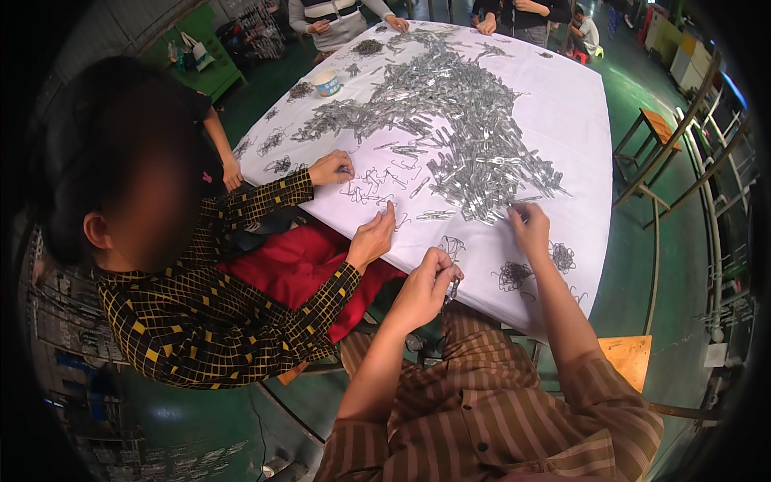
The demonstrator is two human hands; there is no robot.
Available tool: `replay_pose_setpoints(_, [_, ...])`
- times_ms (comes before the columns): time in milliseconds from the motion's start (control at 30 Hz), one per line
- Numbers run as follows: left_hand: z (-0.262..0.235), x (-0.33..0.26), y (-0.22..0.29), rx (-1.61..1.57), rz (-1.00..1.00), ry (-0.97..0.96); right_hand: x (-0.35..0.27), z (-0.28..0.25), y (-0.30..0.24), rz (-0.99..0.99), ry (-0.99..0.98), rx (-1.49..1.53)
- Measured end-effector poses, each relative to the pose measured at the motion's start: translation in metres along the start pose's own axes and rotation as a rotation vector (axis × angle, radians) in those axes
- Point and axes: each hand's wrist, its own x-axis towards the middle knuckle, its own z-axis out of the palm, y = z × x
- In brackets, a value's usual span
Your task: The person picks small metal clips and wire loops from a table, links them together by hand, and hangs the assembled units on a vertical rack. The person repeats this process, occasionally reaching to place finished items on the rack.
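My left hand (430, 287) is closed at the table's near edge. A small dark metal clip (452, 291) hangs from its fingers, partly hidden by them. Further right, my right hand (530, 229) reaches to the near edge of a large heap of silver metal clips (474, 104). Its thumb and fingers are pinched around one clip (528, 198) there, though the fingertips are partly hidden. Bent wire hooks (452, 246) lie just beyond my left hand. Tangled clusters of dark wire pieces (514, 276) sit beside my right forearm.
A white cloth covers the table (566, 104). To my left, a person in a checked sleeve (265, 201) has both hands over loose wire hooks (371, 186). Other people stand at the far side. A paper tub (326, 83) stands far left; a wooden stool (660, 128) is right.
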Motion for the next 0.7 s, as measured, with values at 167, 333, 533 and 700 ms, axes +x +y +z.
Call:
replay_pose_setpoints(167, [0.004, -0.004, 0.000, 0.016, 0.020, 0.018, 0.038, 0.014, 0.030, -0.248, -0.156, -0.412])
replay_pose_setpoints(333, [0.003, -0.007, -0.004, 0.056, -0.014, 0.024, 0.039, 0.008, 0.030, -0.047, -0.246, -0.432])
replay_pose_setpoints(533, [0.014, -0.006, -0.016, 0.088, -0.091, 0.008, 0.004, -0.014, 0.009, 0.517, -0.406, 0.305])
replay_pose_setpoints(700, [0.032, -0.004, -0.014, 0.181, -0.025, 0.055, -0.042, -0.023, -0.051, 0.672, -0.499, 0.716])
